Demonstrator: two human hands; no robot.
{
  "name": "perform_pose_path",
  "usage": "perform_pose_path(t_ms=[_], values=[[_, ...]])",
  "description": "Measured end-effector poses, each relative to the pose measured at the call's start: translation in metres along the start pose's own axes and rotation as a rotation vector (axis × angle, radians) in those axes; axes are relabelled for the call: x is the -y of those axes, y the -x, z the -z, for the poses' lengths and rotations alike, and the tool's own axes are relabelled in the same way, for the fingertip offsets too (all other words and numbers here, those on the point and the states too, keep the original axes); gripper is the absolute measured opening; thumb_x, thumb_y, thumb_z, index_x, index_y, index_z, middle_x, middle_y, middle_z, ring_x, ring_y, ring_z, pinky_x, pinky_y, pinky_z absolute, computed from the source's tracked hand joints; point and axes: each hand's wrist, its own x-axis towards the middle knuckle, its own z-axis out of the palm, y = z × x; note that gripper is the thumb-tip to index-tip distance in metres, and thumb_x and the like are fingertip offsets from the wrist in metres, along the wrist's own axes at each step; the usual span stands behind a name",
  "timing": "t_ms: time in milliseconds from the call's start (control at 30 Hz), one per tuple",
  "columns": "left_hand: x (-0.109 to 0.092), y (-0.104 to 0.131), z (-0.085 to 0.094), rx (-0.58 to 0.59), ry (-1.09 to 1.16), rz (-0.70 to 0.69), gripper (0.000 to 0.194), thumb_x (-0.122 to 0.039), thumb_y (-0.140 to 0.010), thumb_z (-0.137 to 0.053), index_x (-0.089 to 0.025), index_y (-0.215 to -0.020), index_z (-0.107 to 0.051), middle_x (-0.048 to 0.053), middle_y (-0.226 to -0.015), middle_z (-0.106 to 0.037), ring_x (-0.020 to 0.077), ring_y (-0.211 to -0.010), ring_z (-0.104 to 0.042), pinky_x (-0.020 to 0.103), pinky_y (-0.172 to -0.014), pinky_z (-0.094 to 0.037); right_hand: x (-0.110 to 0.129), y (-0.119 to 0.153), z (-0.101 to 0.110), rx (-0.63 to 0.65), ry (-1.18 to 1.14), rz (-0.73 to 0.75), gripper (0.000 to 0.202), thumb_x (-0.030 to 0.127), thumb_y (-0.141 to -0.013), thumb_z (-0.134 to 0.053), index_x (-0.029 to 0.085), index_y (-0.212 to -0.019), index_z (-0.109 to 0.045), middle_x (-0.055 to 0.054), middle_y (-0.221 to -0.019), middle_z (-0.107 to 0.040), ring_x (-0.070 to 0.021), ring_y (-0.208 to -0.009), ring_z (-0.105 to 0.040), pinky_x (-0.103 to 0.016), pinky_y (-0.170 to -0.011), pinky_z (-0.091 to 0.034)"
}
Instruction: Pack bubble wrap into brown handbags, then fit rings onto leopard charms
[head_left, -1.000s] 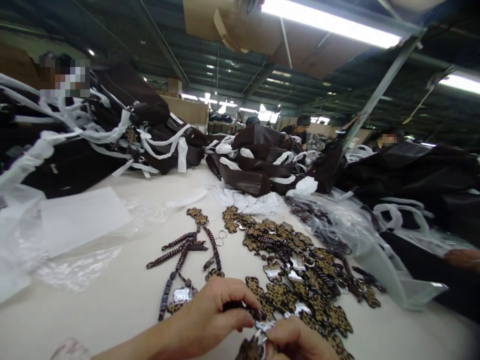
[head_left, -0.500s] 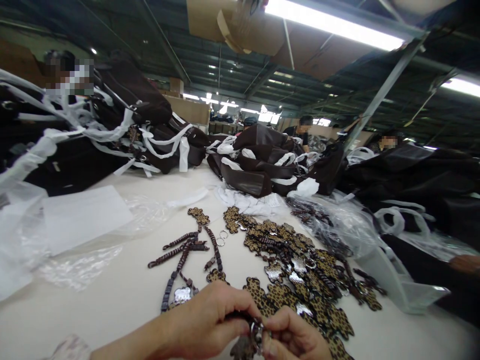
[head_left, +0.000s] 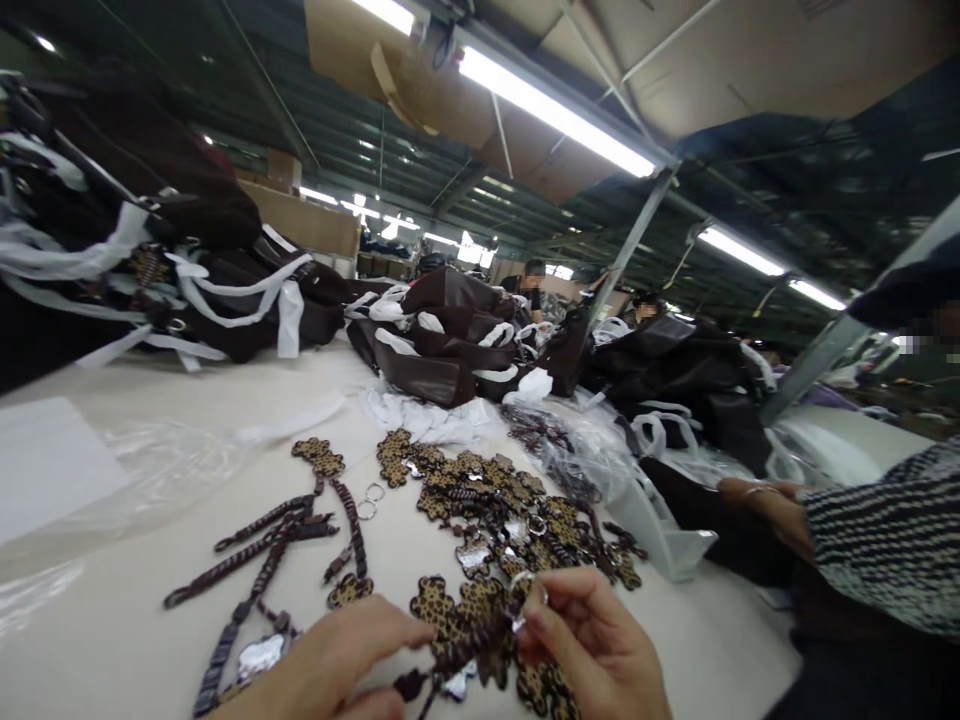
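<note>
My right hand (head_left: 589, 645) pinches a silver ring fixed to a dark brown braided strap (head_left: 476, 645). The strap hangs leftward from the ring, above the pile. Beside the strap's lower end is my left hand (head_left: 345, 655), its thumb and index finger apart around it. Leopard-print bear-shaped charms (head_left: 487, 475) lie heaped behind and below my hands, some with shiny silver faces. Farther left, several braided cords (head_left: 262, 540) lie on the white table (head_left: 135, 620). Two loose silver rings (head_left: 367, 505) rest near them.
Dark brown bags (head_left: 442, 340) with white-wrapped straps are piled along the back and left. Clear plastic (head_left: 600, 470) and a clear tray (head_left: 686, 550) sit right of the charms. A person's hand (head_left: 772, 510) and patterned sleeve (head_left: 892, 530) are at the right.
The view has turned right, bringing a person's sleeve in. My hands have moved apart; my left thumb and index finger have opened, and the braided strap now shows between my hands.
</note>
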Motion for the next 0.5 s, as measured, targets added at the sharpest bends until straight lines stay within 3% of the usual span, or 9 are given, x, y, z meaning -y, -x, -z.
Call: perform_pose_path(t_ms=[100,200,300,400,500], values=[[0.023,0.001,-0.004,-0.023,-0.020,-0.021,0.060,-0.022,-0.085,-0.064,-0.041,-0.140,-0.047,0.001,-0.144,-0.054,0.0254,-0.132,-0.049,0.040,-0.114,-0.037,0.027,-0.040,0.025,-0.054,0.101,0.054,0.036,0.040,-0.064,-0.089,0.019,-0.084,-0.067,0.001,-0.063,-0.071,-0.0148,-0.057,-0.070,-0.021,-0.053,-0.060],[0.033,0.000,0.000,-0.036,-0.044,-0.003,0.043,-0.028,-0.088,-0.060,-0.037,-0.131,-0.057,0.003,-0.140,-0.057,0.0257,-0.129,-0.051,0.040,-0.112,-0.039,0.049,-0.086,0.053,-0.212,0.100,0.207,0.048,0.040,-0.054,-0.094,0.020,-0.086,-0.064,0.002,-0.065,-0.073,-0.0148,-0.058,-0.072,-0.020,-0.055,-0.062],[0.032,-0.003,0.016,-0.075,-0.090,0.043,0.031,-0.028,-0.089,-0.055,-0.029,-0.119,-0.065,0.006,-0.132,-0.063,0.0253,-0.123,-0.056,0.037,-0.108,-0.042,0.053,-0.118,0.082,-0.368,0.163,0.362,0.050,0.044,-0.052,-0.091,0.021,-0.084,-0.061,0.004,-0.070,-0.070,-0.0151,-0.064,-0.074,-0.022,-0.062,-0.064],[0.027,-0.008,0.043,-0.141,-0.123,0.161,0.026,-0.031,-0.091,-0.050,-0.025,-0.108,-0.069,0.006,-0.118,-0.069,0.0244,-0.111,-0.061,0.037,-0.102,-0.044,0.032,-0.125,0.109,-0.381,0.330,0.213,0.046,0.047,-0.050,-0.085,0.023,-0.080,-0.060,0.001,-0.070,-0.072,-0.0203,-0.067,-0.075,-0.028,-0.063,-0.064],[0.025,-0.011,0.069,-0.219,-0.070,0.288,0.028,-0.035,-0.093,-0.046,-0.023,-0.103,-0.070,0.004,-0.110,-0.071,0.0238,-0.104,-0.062,0.035,-0.095,-0.045,-0.003,-0.113,0.130,-0.299,0.519,-0.041,0.030,0.042,-0.049,-0.080,0.022,-0.064,-0.065,-0.008,-0.057,-0.073,-0.0283,-0.052,-0.073,-0.036,-0.048,-0.060]])
